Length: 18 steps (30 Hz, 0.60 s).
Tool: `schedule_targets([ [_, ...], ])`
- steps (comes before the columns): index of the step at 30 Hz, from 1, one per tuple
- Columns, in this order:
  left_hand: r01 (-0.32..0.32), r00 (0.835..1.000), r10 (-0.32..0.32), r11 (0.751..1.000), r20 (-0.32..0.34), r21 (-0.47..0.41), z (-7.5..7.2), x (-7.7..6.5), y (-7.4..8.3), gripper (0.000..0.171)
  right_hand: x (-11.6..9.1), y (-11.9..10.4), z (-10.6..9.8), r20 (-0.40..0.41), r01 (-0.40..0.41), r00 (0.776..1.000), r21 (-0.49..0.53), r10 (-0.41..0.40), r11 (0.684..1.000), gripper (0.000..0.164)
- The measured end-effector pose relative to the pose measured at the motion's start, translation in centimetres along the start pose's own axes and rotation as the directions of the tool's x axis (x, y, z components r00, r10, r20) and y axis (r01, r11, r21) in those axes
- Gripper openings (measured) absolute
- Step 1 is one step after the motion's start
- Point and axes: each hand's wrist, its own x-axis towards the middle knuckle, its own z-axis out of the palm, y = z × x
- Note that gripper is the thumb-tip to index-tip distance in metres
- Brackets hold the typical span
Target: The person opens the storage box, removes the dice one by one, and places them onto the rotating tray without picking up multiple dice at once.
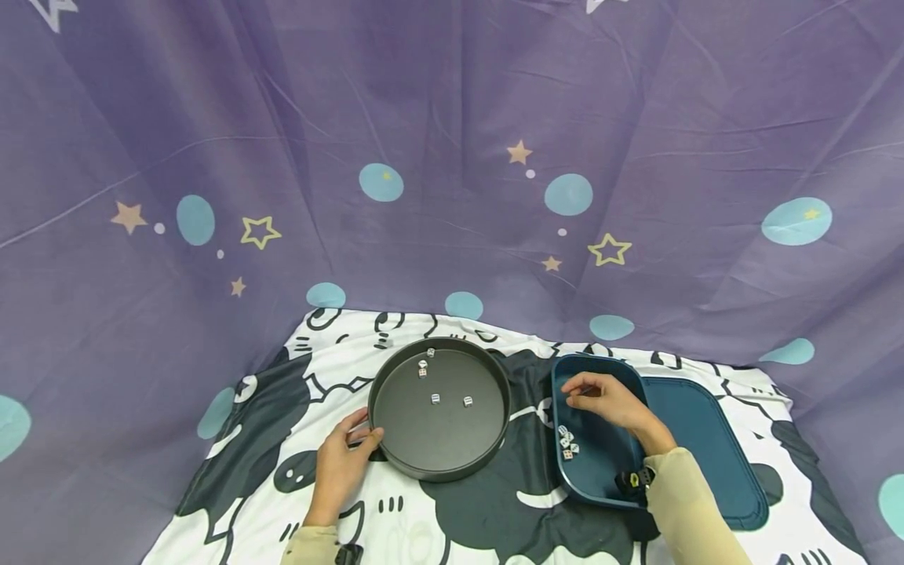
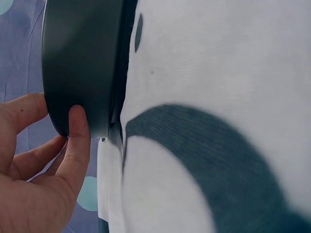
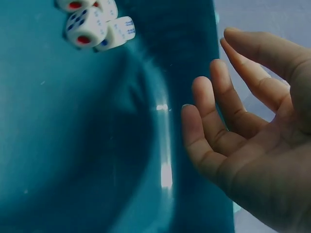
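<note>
My left hand [image 1: 342, 464] pinches the near-left rim of a round dark pan [image 1: 441, 475]. In the left wrist view, one finger lies along the outside of the pan's wall [image 2: 82, 53] and another digit reaches the rim. Several white dice [image 1: 435, 399] lie spread on the pan's floor. My right hand [image 1: 606, 402] hovers over a blue rectangular container [image 1: 600, 471], its fingers loosely bent with nothing between them. A small cluster of white dice [image 3: 87, 26] with red and blue pips sits inside that container, apart from the fingertips.
A flat blue lid or tray [image 1: 706, 447] lies right of the container, partly behind the right forearm. A black-and-white cartoon cloth [image 1: 395, 518] covers the table. Behind hangs a purple curtain [image 1: 452, 118] with stars and dots.
</note>
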Motion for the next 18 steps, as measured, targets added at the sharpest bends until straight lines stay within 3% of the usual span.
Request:
schedule_targets([
  [8, 0.004, 1.0, -0.004, 1.0, 0.0, -0.004, 0.0, 0.0, 0.0, 0.05, -0.2, 1.4, 0.0, 0.117, 0.037, 0.992, 0.049, -0.043, 0.998, 0.02],
  [18, -0.002, 1.0, 0.002, 1.0, -0.003, -0.009, 0.1, 0.0, 0.1, 0.05, -0.2, 2.1, 0.0, 0.278, 0.065, 0.958, 0.029, -0.071, 0.997, 0.027],
])
